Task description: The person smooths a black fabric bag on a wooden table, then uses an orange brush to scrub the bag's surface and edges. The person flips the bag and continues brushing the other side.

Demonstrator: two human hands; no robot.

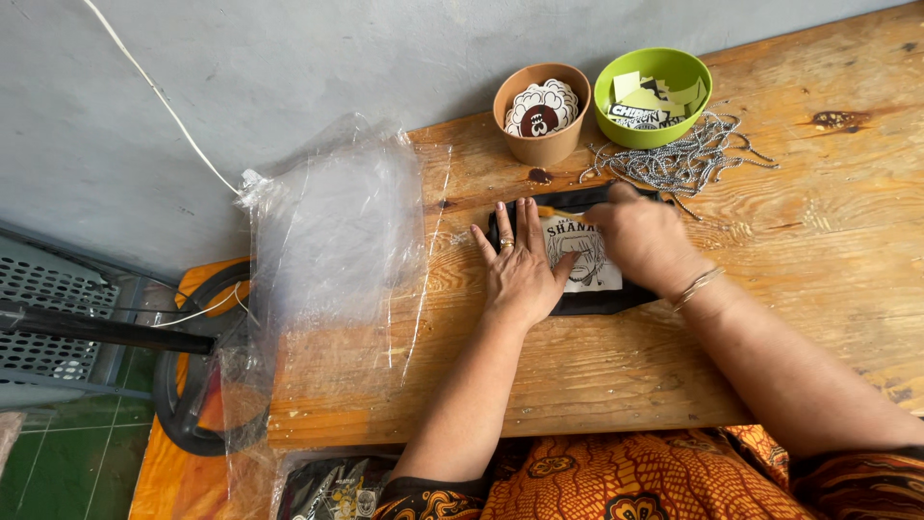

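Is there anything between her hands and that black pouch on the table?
Nothing visible. The left hand lies flat on the black pouch, and the right hand rests on its top edge. The plastic sheet lies off to the left.

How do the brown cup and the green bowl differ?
The brown cup is narrower and taller; the green bowl is wider and shallower. The brown cup holds round black-and-white stickers; the green bowl holds loose yellowish and printed paper pieces. The green bowl touches the pile of ball chains; the brown cup stands apart from it. Both stand upright and open-topped at the wooden table's far edge.
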